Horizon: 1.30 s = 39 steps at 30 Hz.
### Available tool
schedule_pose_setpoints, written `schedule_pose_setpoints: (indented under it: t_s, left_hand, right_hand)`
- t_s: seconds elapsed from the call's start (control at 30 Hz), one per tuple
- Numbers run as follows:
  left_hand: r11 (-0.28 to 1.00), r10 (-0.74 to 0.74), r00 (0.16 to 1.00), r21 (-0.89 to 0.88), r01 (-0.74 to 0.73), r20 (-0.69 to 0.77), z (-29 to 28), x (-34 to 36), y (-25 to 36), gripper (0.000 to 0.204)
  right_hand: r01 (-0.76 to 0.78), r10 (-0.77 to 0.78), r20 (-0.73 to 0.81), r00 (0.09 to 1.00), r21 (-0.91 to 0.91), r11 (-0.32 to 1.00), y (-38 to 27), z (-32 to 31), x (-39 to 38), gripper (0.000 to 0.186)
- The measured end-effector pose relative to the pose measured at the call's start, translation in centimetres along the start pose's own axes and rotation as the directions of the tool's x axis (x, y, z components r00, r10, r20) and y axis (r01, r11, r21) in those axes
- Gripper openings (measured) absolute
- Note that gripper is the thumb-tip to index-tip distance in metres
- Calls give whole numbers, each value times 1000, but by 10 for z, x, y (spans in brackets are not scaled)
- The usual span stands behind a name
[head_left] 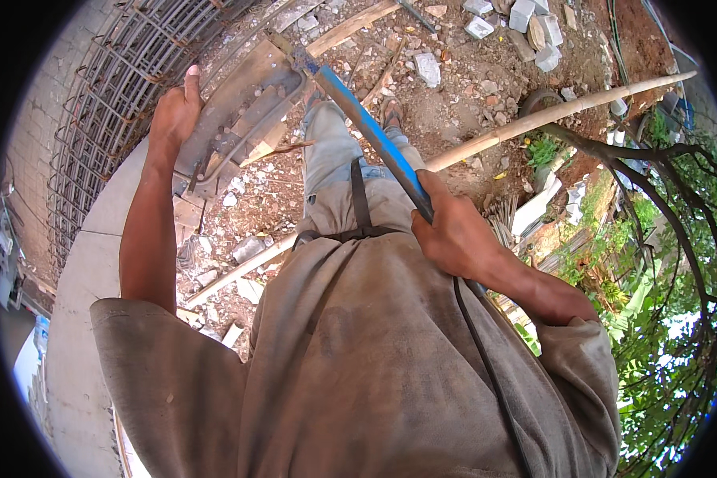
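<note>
My right hand [456,229] is closed around a long bar bender with a blue and grey pipe handle [374,135]. The handle slants up and left to a rusty metal head [301,57], which meets a bent steel rod [251,131] over a worn wooden board [247,95] with metal pegs. At the board's left edge my left hand [175,114] has its thumb stretched out and its other fingers curled and mostly hidden; what they grip does not show clearly.
Steel rebar cages [127,76] stand left, beside a curved concrete ledge [84,319]. A bamboo pole [550,115] crosses the rubble-strewn ground behind the handle. Broken blocks [526,20] lie at the far side. Tree branches [669,183] reach in from the right.
</note>
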<state>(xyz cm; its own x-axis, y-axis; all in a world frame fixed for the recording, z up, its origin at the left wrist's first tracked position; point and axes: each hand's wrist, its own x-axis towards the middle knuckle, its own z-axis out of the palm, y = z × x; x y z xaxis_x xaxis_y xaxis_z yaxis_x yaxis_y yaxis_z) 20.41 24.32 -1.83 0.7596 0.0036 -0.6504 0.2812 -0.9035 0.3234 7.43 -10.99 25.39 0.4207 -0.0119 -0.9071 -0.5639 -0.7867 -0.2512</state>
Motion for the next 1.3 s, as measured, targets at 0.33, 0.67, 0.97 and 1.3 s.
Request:
schedule_pose_setpoints:
  t_s: [0.33,0.67,0.97,1.3]
  left_hand:
    - [998,-24,997,65,18,78,-7,-9,14,89]
    - [996,-23,999,84,19,49,-10,-5,17,86]
    - [991,-45,996,125,36,75,-6,-1,13,84]
    - [992,-44,998,120,48,-36,-17,-23,26,81]
  right_hand:
    - [-11,11,18,1000,-29,1000,-10,-8,3,48]
    - [-34,33,-33,999,-33,999,-1,3,7,48]
    - [3,-2,-26,1000,35,999,25,20,10,56]
    - [49,-50,-39,998,-12,999,36,21,9,60]
